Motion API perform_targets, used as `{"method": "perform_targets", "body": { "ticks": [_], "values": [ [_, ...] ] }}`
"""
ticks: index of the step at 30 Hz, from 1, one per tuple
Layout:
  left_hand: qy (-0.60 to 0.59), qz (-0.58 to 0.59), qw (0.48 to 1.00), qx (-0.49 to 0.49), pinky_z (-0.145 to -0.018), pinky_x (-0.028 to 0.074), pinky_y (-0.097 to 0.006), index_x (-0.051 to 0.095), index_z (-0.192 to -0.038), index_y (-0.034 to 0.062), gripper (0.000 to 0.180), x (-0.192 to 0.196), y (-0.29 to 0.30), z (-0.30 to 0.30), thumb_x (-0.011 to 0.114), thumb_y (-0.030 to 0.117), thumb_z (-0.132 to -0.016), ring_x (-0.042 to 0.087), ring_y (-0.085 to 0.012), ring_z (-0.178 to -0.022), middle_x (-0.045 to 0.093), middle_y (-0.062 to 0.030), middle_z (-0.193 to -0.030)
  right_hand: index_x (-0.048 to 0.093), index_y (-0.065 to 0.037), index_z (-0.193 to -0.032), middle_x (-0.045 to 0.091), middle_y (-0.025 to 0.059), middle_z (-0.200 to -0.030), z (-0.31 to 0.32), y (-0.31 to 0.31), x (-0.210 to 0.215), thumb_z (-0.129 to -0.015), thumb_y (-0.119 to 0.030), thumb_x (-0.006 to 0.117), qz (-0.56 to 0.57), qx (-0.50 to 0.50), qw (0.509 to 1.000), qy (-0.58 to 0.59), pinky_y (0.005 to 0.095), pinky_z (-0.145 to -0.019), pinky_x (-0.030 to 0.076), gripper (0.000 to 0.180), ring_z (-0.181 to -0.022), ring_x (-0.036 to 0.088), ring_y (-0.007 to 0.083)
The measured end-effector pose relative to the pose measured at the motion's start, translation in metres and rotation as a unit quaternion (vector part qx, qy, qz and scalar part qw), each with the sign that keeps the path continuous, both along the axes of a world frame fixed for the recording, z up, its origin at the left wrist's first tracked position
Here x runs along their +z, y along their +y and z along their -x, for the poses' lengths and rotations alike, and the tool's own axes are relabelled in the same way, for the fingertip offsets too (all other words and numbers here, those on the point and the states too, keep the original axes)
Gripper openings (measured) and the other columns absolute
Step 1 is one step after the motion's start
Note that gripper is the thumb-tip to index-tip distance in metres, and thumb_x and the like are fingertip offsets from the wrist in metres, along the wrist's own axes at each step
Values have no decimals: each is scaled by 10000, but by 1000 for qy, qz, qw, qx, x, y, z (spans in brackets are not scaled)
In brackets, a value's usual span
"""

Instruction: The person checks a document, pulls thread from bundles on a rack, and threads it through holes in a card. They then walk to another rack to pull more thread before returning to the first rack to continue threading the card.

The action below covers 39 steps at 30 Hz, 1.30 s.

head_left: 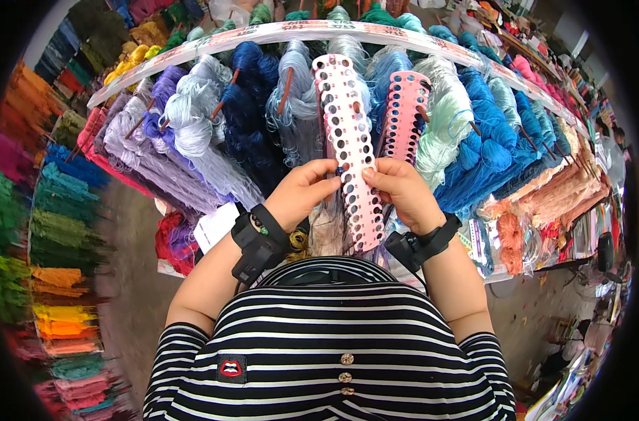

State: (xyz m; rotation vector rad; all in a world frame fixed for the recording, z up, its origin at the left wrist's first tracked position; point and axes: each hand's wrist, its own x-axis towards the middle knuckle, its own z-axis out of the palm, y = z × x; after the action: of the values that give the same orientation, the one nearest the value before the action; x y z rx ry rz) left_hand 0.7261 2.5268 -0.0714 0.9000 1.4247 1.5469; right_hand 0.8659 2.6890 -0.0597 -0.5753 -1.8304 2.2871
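Observation:
A long white thread card point(347, 133) stands nearly upright before me, punched with round holes along both edges. My right hand point(404, 193) grips its right edge, thumb on the front face. At the opposite edge, my left hand point(307, 191) has thumb and forefinger closed in a pinch by a hole; a tiny dark bit shows at the fingertips, too small to name. Beyond my right hand leans a pink thread card point(404, 116) with similar holes, against hanging skeins. The white card's upper part lies in front of a grey-blue skein point(293, 91).
Skeins of thread hang from pegs along a curved white rail point(298, 28): purple, navy skeins point(249, 105), blue skeins point(484, 147) and peach skeins point(544, 186). More coloured skeins point(63, 281) line the left side. A white paper point(216, 228) lies near my left wrist.

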Motion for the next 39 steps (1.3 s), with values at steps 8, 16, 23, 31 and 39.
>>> {"method": "perform_targets", "body": {
  "ticks": [8, 16, 23, 31, 39],
  "values": [
    [-32, 57, 998, -8, -556, 365, -152, 637, -1062, 46, 180, 17, -14, -2, 594, 148, -920, 494, -33, -625, 631, 10, -810, 658, -59, -861, 604, -50, -731, -2, 2, 3, -901, -183, 634, 22, 0, 1000, 7, 179, -551, 346, 133, -604, 468, 12],
    [-62, 67, 996, 24, -536, 386, -145, 666, -1063, 2, 203, 19, -22, -4, 601, 114, -908, 547, -43, -631, 682, -44, -823, 611, -93, -766, 541, -70, -672, -1, 1, 2, -909, -187, 623, 19, 0, 1000, 9, 183, -514, 291, 171, -557, 402, 5],
    [-64, 73, 995, 23, -541, 409, -154, 674, -1049, 2, 199, 19, -23, -3, 602, 123, -908, 566, -36, -632, 687, -33, -824, 620, -90, -773, 565, -53, -684, 1, 2, 0, -905, -195, 633, 22, 2, 1000, 14, 188, -529, 321, 169, -580, 439, 12],
    [-61, 64, 996, 33, -547, 436, -160, 654, -1043, 11, 210, 10, -26, -4, 600, 174, -923, 584, -49, -645, 682, -36, -834, 610, -80, -753, 481, -82, -648, 4, -1, -7, -903, -178, 626, -16, -22, 1000, 4, 206, -515, 272, 179, -574, 375, 18],
    [-48, 58, 996, 58, -574, 465, -175, 653, -999, 9, 222, -1, -24, -1, 595, 215, -940, 585, -56, -654, 670, -35, -808, 657, -82, -855, 549, -89, -680, 3, -6, -5, -914, -204, 608, -44, -22, 999, 9, 181, -524, 275, 144, -556, 373, 7]
  ]
}}
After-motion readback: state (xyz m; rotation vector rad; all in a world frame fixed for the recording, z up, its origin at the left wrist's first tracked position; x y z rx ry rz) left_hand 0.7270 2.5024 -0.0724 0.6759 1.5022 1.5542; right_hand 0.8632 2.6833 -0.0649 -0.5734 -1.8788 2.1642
